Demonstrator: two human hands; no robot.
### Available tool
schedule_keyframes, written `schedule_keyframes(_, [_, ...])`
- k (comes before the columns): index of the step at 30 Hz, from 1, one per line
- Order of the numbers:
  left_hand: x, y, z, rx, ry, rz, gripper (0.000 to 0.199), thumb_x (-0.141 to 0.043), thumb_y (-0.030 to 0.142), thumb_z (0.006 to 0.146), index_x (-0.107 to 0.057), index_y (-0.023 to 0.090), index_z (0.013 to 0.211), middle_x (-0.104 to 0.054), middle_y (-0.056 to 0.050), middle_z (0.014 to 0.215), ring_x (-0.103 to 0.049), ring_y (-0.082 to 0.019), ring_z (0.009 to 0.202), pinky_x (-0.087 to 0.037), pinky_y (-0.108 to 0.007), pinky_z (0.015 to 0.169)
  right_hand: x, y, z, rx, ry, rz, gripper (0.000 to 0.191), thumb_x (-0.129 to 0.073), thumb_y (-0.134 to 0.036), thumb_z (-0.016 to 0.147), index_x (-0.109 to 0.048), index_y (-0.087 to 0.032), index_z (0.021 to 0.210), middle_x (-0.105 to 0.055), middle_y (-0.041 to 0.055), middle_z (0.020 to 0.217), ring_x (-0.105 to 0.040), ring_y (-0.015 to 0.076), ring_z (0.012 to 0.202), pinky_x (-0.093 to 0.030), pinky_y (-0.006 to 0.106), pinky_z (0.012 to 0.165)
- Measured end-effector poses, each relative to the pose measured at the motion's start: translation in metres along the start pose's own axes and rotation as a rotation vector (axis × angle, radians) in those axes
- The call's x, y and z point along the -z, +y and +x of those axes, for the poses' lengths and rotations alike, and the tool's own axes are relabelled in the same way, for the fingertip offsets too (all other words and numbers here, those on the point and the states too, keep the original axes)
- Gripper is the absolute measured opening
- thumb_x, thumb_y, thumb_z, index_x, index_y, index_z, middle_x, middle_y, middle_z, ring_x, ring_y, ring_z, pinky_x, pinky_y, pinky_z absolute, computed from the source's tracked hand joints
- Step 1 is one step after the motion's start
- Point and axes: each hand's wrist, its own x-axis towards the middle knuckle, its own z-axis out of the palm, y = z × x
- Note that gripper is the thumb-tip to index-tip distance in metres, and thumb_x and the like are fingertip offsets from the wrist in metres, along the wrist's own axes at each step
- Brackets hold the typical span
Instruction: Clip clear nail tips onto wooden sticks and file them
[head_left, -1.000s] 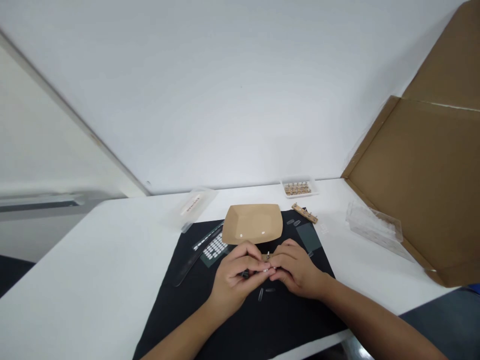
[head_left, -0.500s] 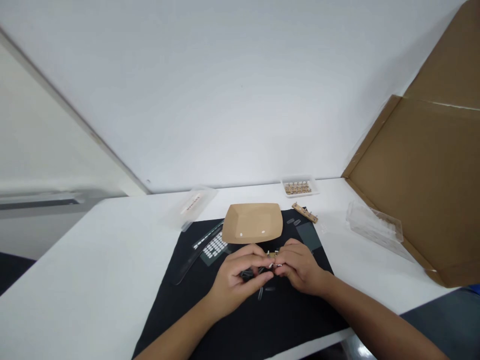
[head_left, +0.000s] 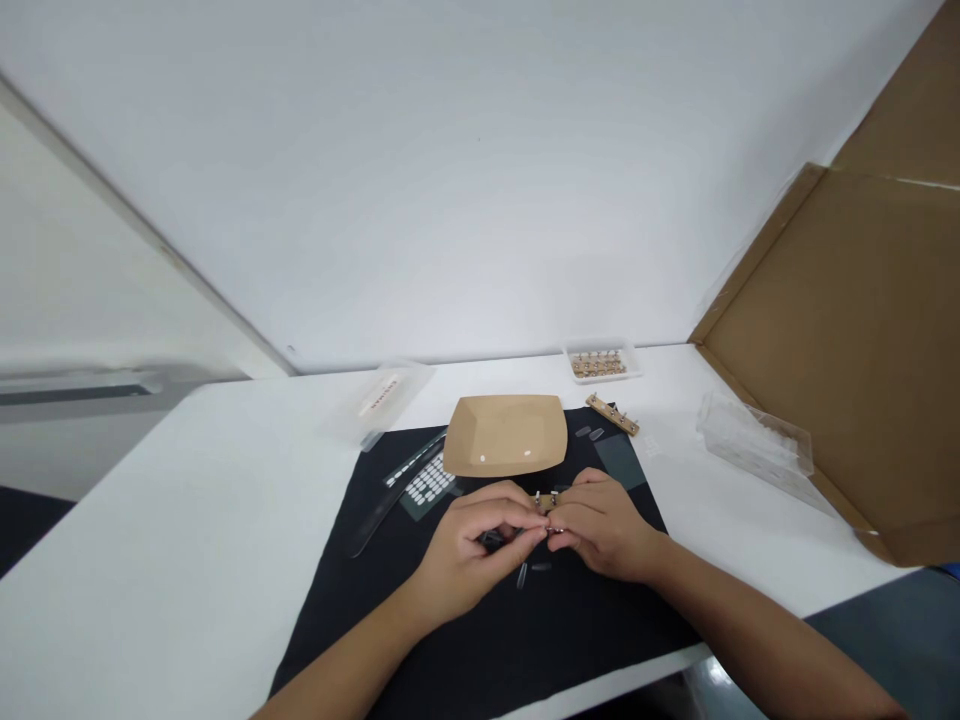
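Observation:
Both my hands meet above the black mat [head_left: 465, 650], fingertips almost touching. My left hand [head_left: 472, 545] has thumb and index finger pressed together; whatever is between them is too small to make out. In my right hand [head_left: 607, 530], the fingers pinch a small shiny metal piece [head_left: 555, 530], mostly hidden. Just behind the fingertips lies a wooden strip [head_left: 546, 500] with upright metal pegs, partly covered by my hands. Two clear nail tips [head_left: 522, 575] rest on the mat in front of my hands.
A brown paper tray [head_left: 505, 435] holds two white bits. Left of it lie a sheet of white tabs [head_left: 429, 484] and a dark curved strip [head_left: 382, 515]. Another pegged strip [head_left: 613, 414], a box of strips [head_left: 600, 362], a clear plastic box [head_left: 754, 440] and cardboard [head_left: 832, 370] stand right.
My left thumb and index finger have closed together at the tips, where a small white bit showed between the hands before. The view has shifted slightly.

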Motion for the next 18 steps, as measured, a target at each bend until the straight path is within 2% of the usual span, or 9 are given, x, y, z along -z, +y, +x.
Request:
schedule_keyframes(4, [-0.001,0.002,-0.001,-0.059,0.026,0.079,0.014,-0.073,0.012,0.092,-0.081,0.019,0.101,-0.078,-0.011,0.093,-0.077,-0.018,0.081,-0.064,-0.026,0.07,-0.002,-0.001,-0.002,-0.008,-0.02,-0.007,0.039,-0.041,-0.044,0.114,-0.058,-0.021,0.088,-0.069,0.0013,0.079,-0.056,0.0139,0.066,-0.037,0.032,0.071])
schedule_keyframes(11, [-0.003,0.002,-0.003,-0.06,0.053,0.129,0.011,-0.072,0.013,0.094,-0.08,0.018,0.099,-0.077,-0.011,0.093,-0.077,-0.019,0.083,-0.065,-0.026,0.07,-0.006,-0.005,-0.005,-0.086,-0.053,0.086,0.039,-0.033,-0.043,0.115,-0.056,-0.022,0.091,-0.067,0.003,0.078,-0.059,0.017,0.07,-0.042,0.033,0.072])
schedule_keyframes(14, [-0.004,0.0,-0.003,-0.068,0.067,0.132,0.011,-0.072,0.014,0.094,-0.08,0.018,0.099,-0.077,-0.011,0.093,-0.077,-0.02,0.086,-0.065,-0.026,0.069,-0.003,-0.011,-0.002,-0.206,-0.092,0.228,0.041,-0.027,-0.041,0.115,-0.053,-0.023,0.088,-0.062,0.0002,0.072,-0.055,0.0165,0.066,-0.043,0.033,0.073])
schedule_keyframes(18, [-0.006,-0.002,-0.002,-0.087,0.073,0.118,0.018,-0.074,0.012,0.092,-0.08,0.019,0.108,-0.077,-0.011,0.096,-0.077,-0.021,0.092,-0.062,-0.021,0.061,0.002,-0.021,0.004,-0.456,-0.096,0.492,0.046,-0.028,-0.043,0.115,-0.05,-0.023,0.08,-0.053,-0.0032,0.065,-0.051,0.0136,0.061,-0.043,0.029,0.067])
